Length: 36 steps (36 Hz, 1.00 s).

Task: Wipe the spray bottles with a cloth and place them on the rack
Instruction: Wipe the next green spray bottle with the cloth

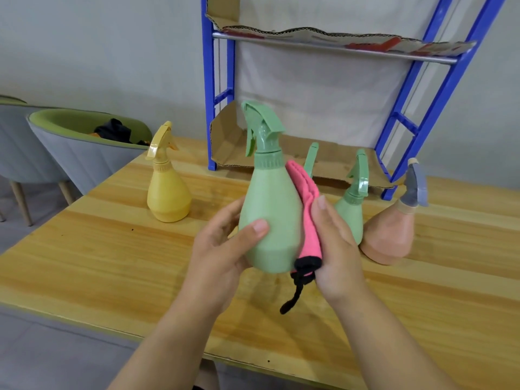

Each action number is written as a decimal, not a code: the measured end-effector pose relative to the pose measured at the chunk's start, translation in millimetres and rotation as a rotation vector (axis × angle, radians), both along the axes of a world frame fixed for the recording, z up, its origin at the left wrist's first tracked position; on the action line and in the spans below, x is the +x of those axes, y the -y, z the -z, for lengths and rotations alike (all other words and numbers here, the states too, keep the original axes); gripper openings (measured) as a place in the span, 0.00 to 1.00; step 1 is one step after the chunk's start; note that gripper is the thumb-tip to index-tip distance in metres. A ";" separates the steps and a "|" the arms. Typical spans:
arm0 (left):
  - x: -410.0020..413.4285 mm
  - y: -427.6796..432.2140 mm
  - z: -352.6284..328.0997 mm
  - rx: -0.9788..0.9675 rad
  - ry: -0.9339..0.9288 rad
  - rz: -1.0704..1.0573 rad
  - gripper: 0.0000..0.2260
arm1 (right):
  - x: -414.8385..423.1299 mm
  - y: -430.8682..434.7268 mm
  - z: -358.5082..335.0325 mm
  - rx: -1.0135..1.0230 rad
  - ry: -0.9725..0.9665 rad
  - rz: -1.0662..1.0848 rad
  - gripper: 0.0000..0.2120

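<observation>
1. While the left hand (222, 249) has its grip closed around the belly of the green spray bottle (270, 215), thumb across the front, the bottle is held upright above the table (98, 263), not resting on it.
2. Right hand (334, 246) is pressing the pink cloth (308, 218) flat against the bottle's right side, so that grip is closed on the cloth. A black edge and loop hang below the palm.
3. Looks like mid-wipe on this one, I'd say.
4. Further out on the table: a yellow bottle (167, 192) off to the left, a second green bottle (353, 204) just behind the right hand, and a peach bottle with a grey trigger (391, 235) to the right. There's another green trigger (311, 159) poking up behind the cloth, can't see its body.
5. Blue rack (209, 108) at the back only has cardboard (337, 38) on its shelves, no bottles that I can see. So basically everything's left: finish the wipe, shelve it, then do the rest.
</observation>
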<state>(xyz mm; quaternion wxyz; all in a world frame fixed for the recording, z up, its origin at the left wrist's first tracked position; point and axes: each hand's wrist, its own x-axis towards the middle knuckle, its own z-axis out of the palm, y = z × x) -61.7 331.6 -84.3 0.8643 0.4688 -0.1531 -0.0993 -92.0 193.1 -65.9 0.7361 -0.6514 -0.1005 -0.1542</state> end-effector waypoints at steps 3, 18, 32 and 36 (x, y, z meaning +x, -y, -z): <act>-0.2 2.5 -1.6 -0.052 -0.005 0.006 0.35 | -4.2 -3.6 5.4 0.014 0.010 0.028 0.16; 5.3 1.4 -2.2 -0.026 0.034 0.002 0.36 | 4.2 -5.4 13.3 0.054 0.096 0.058 0.20; 3.2 8.9 -7.0 0.290 0.128 0.026 0.26 | 4.2 -14.8 28.3 -0.235 0.222 0.358 0.26; 2.9 9.2 -5.1 0.207 0.116 -0.064 0.28 | 4.9 -11.8 26.3 -0.283 0.254 0.307 0.24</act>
